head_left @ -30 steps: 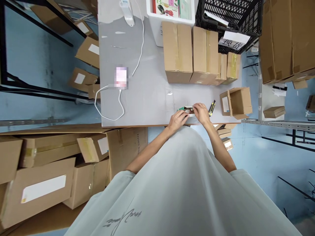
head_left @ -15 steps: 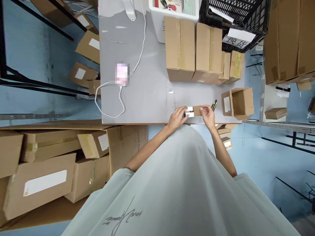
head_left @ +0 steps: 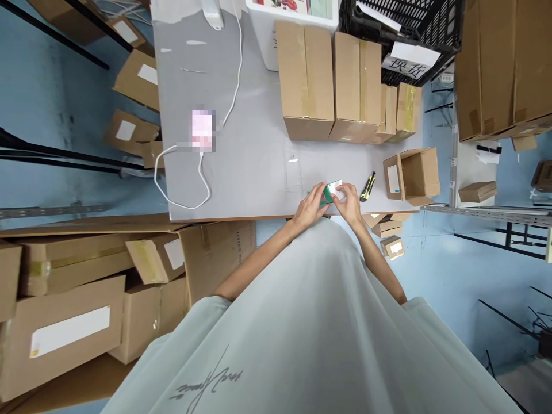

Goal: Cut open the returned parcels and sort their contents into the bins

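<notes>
A small green and white box (head_left: 333,190) is held between both hands near the table's front edge. My left hand (head_left: 309,207) grips its left side, fingers curved round it. My right hand (head_left: 349,204) pinches its white right part, thumb and fingers closed on it. The fingers hide some of the box. Just right of my right hand, a yellow and black utility knife (head_left: 368,186) lies on the grey table (head_left: 250,178). An open cardboard box (head_left: 420,172) stands farther right, its opening showing.
Closed cardboard boxes (head_left: 307,77) stand behind my hands, before a white bin (head_left: 264,40) and a black crate (head_left: 414,29). A phone-like blurred item (head_left: 202,129) with white cables lies left. A large carton of boxes (head_left: 215,247) stands below the table at left.
My right hand has moved left, closer to my left hand. The brown flap between the hands no longer shows; green and white sides do. The knife is now fully uncovered.
</notes>
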Motion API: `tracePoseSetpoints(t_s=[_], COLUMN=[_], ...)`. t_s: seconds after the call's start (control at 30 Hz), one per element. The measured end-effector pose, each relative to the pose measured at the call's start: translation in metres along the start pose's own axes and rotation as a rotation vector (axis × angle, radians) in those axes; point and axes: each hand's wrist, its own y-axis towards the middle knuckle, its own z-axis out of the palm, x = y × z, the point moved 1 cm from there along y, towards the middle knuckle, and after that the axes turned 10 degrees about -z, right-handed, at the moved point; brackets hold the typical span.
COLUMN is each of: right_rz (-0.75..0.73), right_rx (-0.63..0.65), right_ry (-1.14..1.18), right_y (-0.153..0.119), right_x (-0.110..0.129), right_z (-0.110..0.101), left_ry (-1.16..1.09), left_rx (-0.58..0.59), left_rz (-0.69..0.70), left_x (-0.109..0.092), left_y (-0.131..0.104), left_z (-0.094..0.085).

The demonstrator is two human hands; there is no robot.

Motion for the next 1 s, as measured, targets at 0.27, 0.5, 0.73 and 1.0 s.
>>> tracePoseSetpoints(t_s=[0.27,0.5,0.73,1.0], right_rz=[0.014,0.073,0.057,0.022], right_rx=[-0.059,-0.112,-0.106,-0.049], right_ry=[-0.064,-0.058,-0.019,-0.040], right_y=[-0.004,-0.003,-0.004,-0.005], right_x=[-0.009,-0.011,-0.014,-0.028], right_z=[0.004,0.005,0.000,-0.002], left_ry=[0.011,0.007,0.023,0.034], left_rx=[0.048,0.133,0.165,0.164], left_rz=[-0.037,-0.273,-0.385,-0.423], left_x=[0.011,0.044,0.076,0.075], left_y=[0.001,0.004,0.018,0.018], left_z=[0.007,0.022,0.031,0.036])
